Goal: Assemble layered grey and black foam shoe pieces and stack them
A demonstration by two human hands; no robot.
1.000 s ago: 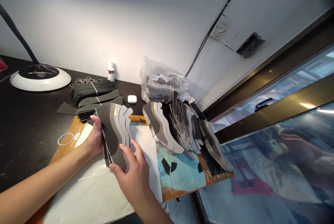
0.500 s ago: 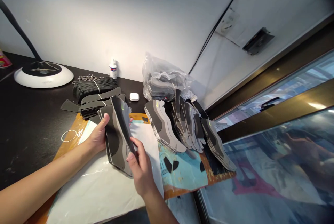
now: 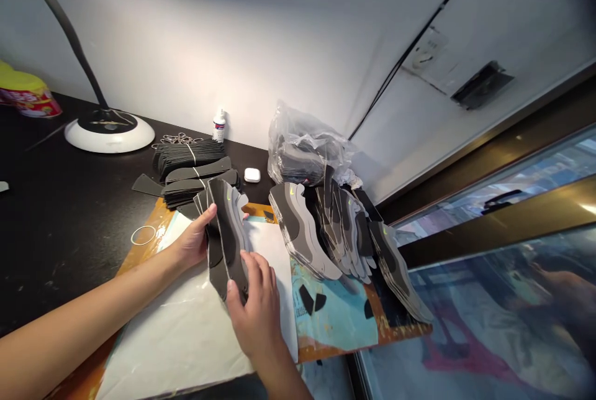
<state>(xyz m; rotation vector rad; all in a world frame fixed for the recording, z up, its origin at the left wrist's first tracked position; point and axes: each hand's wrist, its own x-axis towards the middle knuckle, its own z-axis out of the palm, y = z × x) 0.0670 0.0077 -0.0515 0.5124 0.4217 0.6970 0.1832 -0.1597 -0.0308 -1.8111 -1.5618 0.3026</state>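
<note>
My left hand (image 3: 193,241) grips the left edge of a fanned bundle of grey and dark shoe-upper cut-outs (image 3: 226,241), which stands tilted on its edge. My right hand (image 3: 256,316) holds the bundle's lower end, fingers curled over it. To the right lie more stacks of the same cut-outs (image 3: 300,235), overlapping on a paint-stained board (image 3: 335,319). Under my hands is a white sheet (image 3: 186,331). A rubber band (image 3: 143,235) lies left of my left hand.
A bundle of black strips (image 3: 189,158) tied with string, a white earbud case (image 3: 252,175), a small bottle (image 3: 218,127) and a plastic bag of parts (image 3: 307,148) stand behind. A white lamp base (image 3: 109,133) sits back left; a glass pane (image 3: 488,307) lies right.
The bundle has turned more upright and fanned out between my hands. My right hand has moved down to its lower end. The view has shifted slightly.
</note>
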